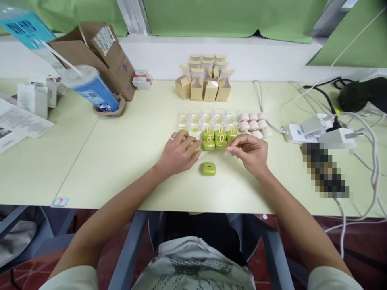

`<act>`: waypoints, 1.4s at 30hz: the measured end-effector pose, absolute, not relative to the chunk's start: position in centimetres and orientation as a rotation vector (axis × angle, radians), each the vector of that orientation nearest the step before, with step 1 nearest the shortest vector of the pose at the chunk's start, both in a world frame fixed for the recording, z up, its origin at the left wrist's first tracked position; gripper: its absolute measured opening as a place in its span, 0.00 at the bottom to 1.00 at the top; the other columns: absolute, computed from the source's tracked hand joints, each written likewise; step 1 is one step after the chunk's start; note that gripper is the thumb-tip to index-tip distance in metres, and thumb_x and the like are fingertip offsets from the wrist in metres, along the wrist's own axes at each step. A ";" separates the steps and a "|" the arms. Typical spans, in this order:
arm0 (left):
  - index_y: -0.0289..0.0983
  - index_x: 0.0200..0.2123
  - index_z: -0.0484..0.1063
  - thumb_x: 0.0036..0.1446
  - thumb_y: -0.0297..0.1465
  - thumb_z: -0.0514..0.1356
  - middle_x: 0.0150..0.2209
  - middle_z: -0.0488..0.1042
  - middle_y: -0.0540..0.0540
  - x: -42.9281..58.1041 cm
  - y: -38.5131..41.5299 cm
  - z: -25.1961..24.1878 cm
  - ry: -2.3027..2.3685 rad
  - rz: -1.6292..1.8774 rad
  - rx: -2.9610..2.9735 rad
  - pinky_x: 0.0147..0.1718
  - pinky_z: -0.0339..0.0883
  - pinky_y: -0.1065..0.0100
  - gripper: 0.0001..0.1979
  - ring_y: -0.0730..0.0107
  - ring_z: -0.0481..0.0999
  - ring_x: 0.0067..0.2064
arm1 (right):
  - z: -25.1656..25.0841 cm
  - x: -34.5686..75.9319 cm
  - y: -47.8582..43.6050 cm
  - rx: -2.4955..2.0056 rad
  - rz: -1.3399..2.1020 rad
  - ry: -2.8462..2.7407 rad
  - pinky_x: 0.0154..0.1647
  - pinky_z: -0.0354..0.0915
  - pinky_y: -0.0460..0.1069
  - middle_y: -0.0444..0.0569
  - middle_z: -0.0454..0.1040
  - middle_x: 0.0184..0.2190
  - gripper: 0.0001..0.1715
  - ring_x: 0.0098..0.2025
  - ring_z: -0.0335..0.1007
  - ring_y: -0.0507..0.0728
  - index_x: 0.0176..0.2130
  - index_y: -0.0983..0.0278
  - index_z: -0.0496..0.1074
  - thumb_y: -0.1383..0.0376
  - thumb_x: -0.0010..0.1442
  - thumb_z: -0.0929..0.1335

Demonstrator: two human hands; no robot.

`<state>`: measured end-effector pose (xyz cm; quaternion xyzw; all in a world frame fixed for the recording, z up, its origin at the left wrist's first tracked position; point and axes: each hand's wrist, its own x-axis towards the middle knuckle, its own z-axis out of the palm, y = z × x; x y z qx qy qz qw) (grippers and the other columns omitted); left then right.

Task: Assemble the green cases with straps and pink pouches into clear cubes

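Several glossy green rounded cases (208, 144) stand close together in rows, most with a small cream loop on top. My left hand (181, 151) lies over the cases at the left end of the group, fingers apart and bent, partly hiding them. Whether it grips one, I cannot tell. At the right end my right hand (250, 151) has thumb and forefinger pinched together beside a case; anything between the fingertips is too small to make out. One separate green case (209, 169) without a visible loop lies nearer to me, between my hands.
Behind the cases sit clear plastic trays (207, 119) and several pale pink rounded pieces (252, 121). Open small boxes (208, 82) stand by the wall. At left are a blue cup (98, 94) and a cardboard box (117, 66); at right, a power strip (298, 133) with cables.
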<state>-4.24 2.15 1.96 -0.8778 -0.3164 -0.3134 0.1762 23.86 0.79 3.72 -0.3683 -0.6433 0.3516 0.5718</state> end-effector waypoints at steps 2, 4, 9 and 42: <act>0.36 0.55 0.81 0.72 0.37 0.64 0.48 0.85 0.36 -4.2 2.2 1.9 -0.917 -0.812 -2.501 0.45 0.67 0.49 0.15 0.42 0.78 0.51 | 3.6 23.4 0.4 -0.858 0.814 -1.523 0.27 0.74 0.47 0.43 0.83 0.28 0.17 0.28 0.79 0.54 0.34 0.59 0.82 0.54 0.56 0.86; 0.35 0.58 0.80 0.72 0.39 0.65 0.51 0.85 0.34 -4.0 2.0 1.8 -0.931 -0.743 -2.537 0.45 0.67 0.47 0.18 0.39 0.77 0.53 | 3.5 23.0 0.1 -0.864 0.784 -1.554 0.26 0.73 0.47 0.44 0.84 0.30 0.14 0.27 0.79 0.53 0.41 0.59 0.84 0.53 0.63 0.82; 0.36 0.54 0.81 0.73 0.30 0.64 0.43 0.86 0.39 -3.4 1.9 1.8 -0.875 -0.726 -2.485 0.45 0.66 0.51 0.10 0.45 0.78 0.52 | 3.2 22.7 -0.3 -0.750 0.749 -1.637 0.25 0.70 0.47 0.45 0.84 0.32 0.10 0.26 0.78 0.51 0.46 0.59 0.83 0.56 0.73 0.75; 0.46 0.83 0.44 0.77 0.32 0.59 0.54 0.83 0.40 -1.7 1.4 0.8 -0.634 -1.306 -2.772 0.43 0.81 0.55 0.40 0.55 0.83 0.48 | 3.0 21.6 -1.2 -0.990 0.240 -2.004 0.28 0.69 0.48 0.46 0.80 0.47 0.17 0.34 0.74 0.52 0.58 0.55 0.74 0.65 0.70 0.72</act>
